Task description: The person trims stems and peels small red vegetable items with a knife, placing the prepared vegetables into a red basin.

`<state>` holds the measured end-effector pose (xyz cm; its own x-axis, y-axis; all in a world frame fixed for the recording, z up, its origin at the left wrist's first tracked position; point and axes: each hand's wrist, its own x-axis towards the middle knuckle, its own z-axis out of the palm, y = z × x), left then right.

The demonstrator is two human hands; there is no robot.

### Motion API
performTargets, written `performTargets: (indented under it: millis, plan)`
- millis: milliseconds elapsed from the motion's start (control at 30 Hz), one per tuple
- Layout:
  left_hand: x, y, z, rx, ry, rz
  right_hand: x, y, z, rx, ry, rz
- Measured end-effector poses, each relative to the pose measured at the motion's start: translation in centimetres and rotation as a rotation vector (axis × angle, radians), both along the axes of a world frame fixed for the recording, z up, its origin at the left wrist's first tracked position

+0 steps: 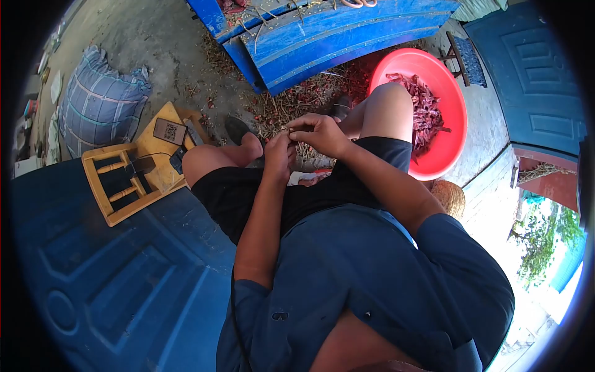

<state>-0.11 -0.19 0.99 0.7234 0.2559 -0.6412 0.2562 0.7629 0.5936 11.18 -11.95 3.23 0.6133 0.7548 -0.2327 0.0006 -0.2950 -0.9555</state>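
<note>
My left hand (279, 156) is in front of my lap with its fingers closed and their tips raised. From the right, my right hand (321, 135) reaches across with thumb and forefinger pinched, meeting the left fingertips. Whatever lies between the fingertips is too small to make out. A wide pink-red basin (455, 133) stands beside my right knee, holding a heap of dark red dried pods (424, 118) that look like chillies. Scattered stems and red bits (279, 108) cover the ground beyond my hands.
Ahead stands a blue metal cart or trough (347, 40) with stems on its edge. To the left are a wooden chair (164, 146) lying tipped, and a stuffed checked sack (102, 102). Blue doors (533, 68) flank me, and a small woven stool (468, 59) sits behind the basin.
</note>
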Motion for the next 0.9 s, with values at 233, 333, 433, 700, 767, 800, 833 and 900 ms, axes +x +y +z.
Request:
performTargets:
  millis: [233, 333, 433, 700, 767, 800, 833, 900]
  plan:
    - [-1.1, -0.9, -0.7, 0.009, -0.032, -0.010, -0.3, -1.3, 0.7, 0.007, 0.222, 0.005]
    - [-1.1, -0.9, -1.0, 0.030, -0.019, -0.042, 0.4, -1.8, 1.2, -0.054, 0.258, 0.044]
    - [-1.1, -0.9, -1.3, 0.038, 0.011, -0.046, 0.8, -2.1, 0.6, -0.042, 0.247, 0.058]
    - [-1.0, -0.8, -1.2, 0.028, 0.044, -0.040, 2.4, -2.0, 0.4, -0.138, 0.250, 0.141]
    - [-0.9, -0.7, -1.0, 0.024, 0.063, -0.030, 2.7, -1.9, 0.2, -0.153, 0.299, 0.151]
    - [-0.8, -0.6, -0.9, 0.020, 0.066, -0.026, 2.8, -1.9, 0.0, -0.148, 0.343, 0.183]
    - [-0.8, -0.6, -0.8, 0.029, 0.068, -0.034, 2.9, -1.9, -0.2, -0.143, 0.386, 0.214]
    - [-0.7, -0.4, -0.9, 0.034, 0.076, -0.038, 3.1, -1.9, -0.7, -0.164, 0.386, 0.214]
